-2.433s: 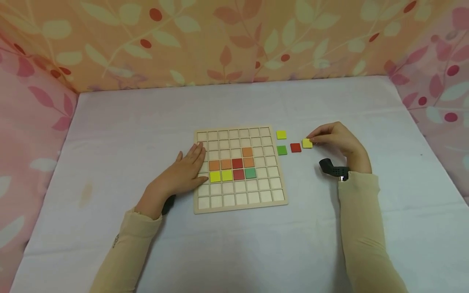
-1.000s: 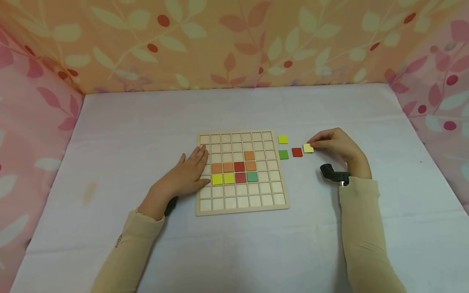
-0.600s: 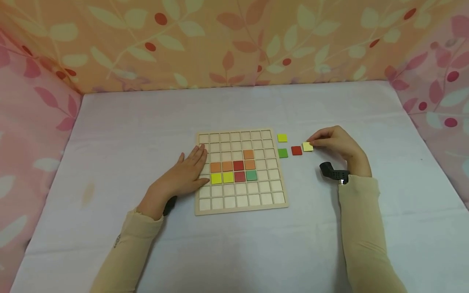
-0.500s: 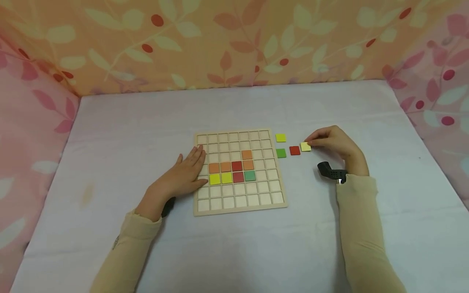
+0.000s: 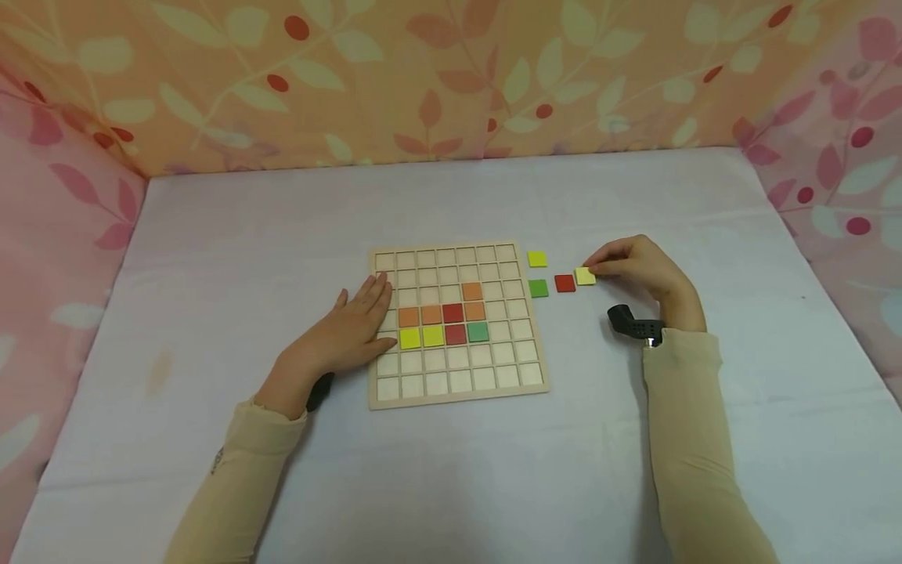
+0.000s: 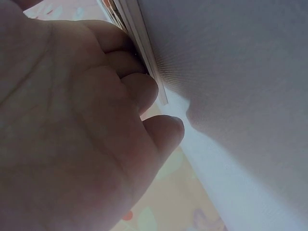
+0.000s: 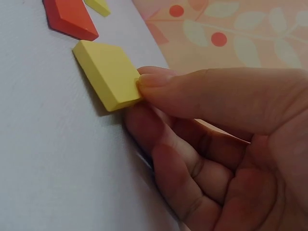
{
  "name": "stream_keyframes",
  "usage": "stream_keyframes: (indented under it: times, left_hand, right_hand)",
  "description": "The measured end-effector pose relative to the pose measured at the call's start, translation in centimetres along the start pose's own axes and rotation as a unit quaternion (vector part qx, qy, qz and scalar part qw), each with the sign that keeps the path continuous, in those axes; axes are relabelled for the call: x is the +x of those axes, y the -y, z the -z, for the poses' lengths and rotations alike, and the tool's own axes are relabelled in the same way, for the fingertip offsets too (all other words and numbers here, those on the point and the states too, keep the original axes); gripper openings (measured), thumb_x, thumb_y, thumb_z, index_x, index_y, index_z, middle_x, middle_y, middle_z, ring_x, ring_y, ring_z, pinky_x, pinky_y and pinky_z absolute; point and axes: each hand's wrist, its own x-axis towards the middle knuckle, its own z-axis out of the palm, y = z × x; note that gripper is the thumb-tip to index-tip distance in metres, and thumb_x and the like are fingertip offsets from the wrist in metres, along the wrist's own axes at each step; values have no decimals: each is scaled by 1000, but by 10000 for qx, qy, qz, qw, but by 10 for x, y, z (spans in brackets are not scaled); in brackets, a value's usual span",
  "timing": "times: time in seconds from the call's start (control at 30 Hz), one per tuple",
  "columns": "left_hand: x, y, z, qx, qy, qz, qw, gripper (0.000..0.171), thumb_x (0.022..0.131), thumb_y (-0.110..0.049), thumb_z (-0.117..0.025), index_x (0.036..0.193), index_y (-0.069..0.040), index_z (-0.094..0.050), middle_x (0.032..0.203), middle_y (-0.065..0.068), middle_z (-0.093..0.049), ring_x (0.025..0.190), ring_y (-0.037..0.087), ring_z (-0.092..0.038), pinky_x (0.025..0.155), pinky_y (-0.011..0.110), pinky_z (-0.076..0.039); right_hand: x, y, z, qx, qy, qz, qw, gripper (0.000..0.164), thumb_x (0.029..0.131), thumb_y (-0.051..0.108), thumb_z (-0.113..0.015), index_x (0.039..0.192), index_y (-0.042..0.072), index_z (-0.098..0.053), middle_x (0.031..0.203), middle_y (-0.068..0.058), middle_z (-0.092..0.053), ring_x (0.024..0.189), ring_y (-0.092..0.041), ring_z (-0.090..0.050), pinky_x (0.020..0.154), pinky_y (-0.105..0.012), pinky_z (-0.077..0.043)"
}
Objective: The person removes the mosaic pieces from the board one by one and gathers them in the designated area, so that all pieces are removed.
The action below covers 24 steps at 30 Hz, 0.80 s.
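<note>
My right hand pinches a yellow square tile by one edge between thumb and fingers, low over the white cloth. Just left of that tile lies a red tile. Beyond it are a green tile and another yellow tile, beside the board's right edge. The wooden grid board lies flat and bears orange, red, yellow and teal-green tiles in its middle cells. My left hand rests with extended fingers on the board's left side; in the left wrist view its fingertips meet the board's edge.
A white cloth covers the table. Patterned fabric rises behind it and along both sides. A black wrist camera sits on the right wrist, and a dark one is partly hidden under the left.
The whole head view shifts slightly. The right hand keeps its pinch on the yellow tile, whose tilt varies a little. The left hand stays on the board, and the other tiles keep their places.
</note>
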Motion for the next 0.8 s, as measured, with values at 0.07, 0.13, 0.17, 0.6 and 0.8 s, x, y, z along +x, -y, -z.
stream_keyframes:
  times: [0.07, 0.13, 0.17, 0.6, 0.8]
  left_hand:
    - [0, -1, -1, -24, 19, -10, 10000, 81, 95, -31, -55, 147, 8, -7, 155, 20, 5, 143, 32, 5, 109, 59, -2]
    - [-1, -2, -2, -56, 40, -15, 10000, 81, 95, -31, -55, 147, 8, -6, 155, 21, 5, 143, 32, 5, 109, 59, -2]
    - [-1, -2, -3, -57, 56, -11, 10000, 82, 95, -31, -55, 147, 8, -6, 155, 20, 6, 143, 32, 6, 110, 58, -2]
    - [5, -8, 0, 84, 46, -41, 9999, 82, 95, -34, -54, 148, 6, -4, 155, 19, 7, 143, 31, 6, 110, 58, -2]
    - [3, -7, 1, 98, 72, -29, 9999, 83, 95, -34, -55, 147, 7, -5, 155, 19, 7, 143, 31, 7, 110, 58, -2]
  right_hand:
    - [-1, -1, -1, 14, 35, -25, 10000, 22, 88, 12, -67, 104, -3, -70, 92, 2, -68, 86, -15, -53, 73, -21, -44]
    - [-2, -1, -1, 16, 56, -42, 10000, 22, 88, 12, -67, 104, -3, -70, 91, 3, -67, 85, -14, -53, 72, -21, -44]
    - [-3, -2, 0, 30, 80, -38, 10000, 23, 88, 12, -67, 104, -4, -70, 92, 3, -68, 85, -14, -53, 72, -21, -44]
    - [-9, -3, 8, -62, -68, -71, 9999, 22, 87, 15, -68, 102, -2, -71, 91, 3, -68, 89, -16, -53, 73, -21, -45]
    - [-11, -2, 6, 22, -28, -5, 10000, 21, 87, 13, -69, 101, -3, -71, 91, 2, -69, 87, -17, -54, 72, -21, -45]
